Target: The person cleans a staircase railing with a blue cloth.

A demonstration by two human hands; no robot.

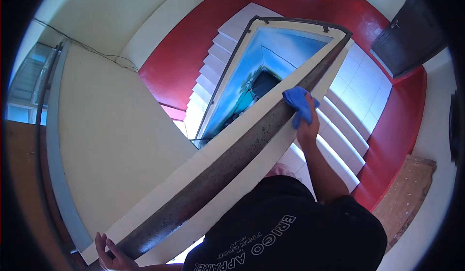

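Observation:
A dark, worn handrail (219, 169) runs diagonally along the top of a cream stair wall, with wet-looking shiny patches at its lower end. My right hand (308, 125) is closed on a blue cloth (301, 103), which is bunched against the rail about two-thirds of the way along. At the bottom left, my left hand (112, 256) is at the near end of the rail, fingers apart and slightly curved, with nothing in them. Part of that palm is cut off by the frame edge.
White tiled steps (339, 135) lie right of the rail, and another flight (213, 62) climbs beyond the stairwell. Inside the well is a blue painted wall (271, 48). A dark door (409, 33) stands at upper right; a brown board (404, 193) leans below it.

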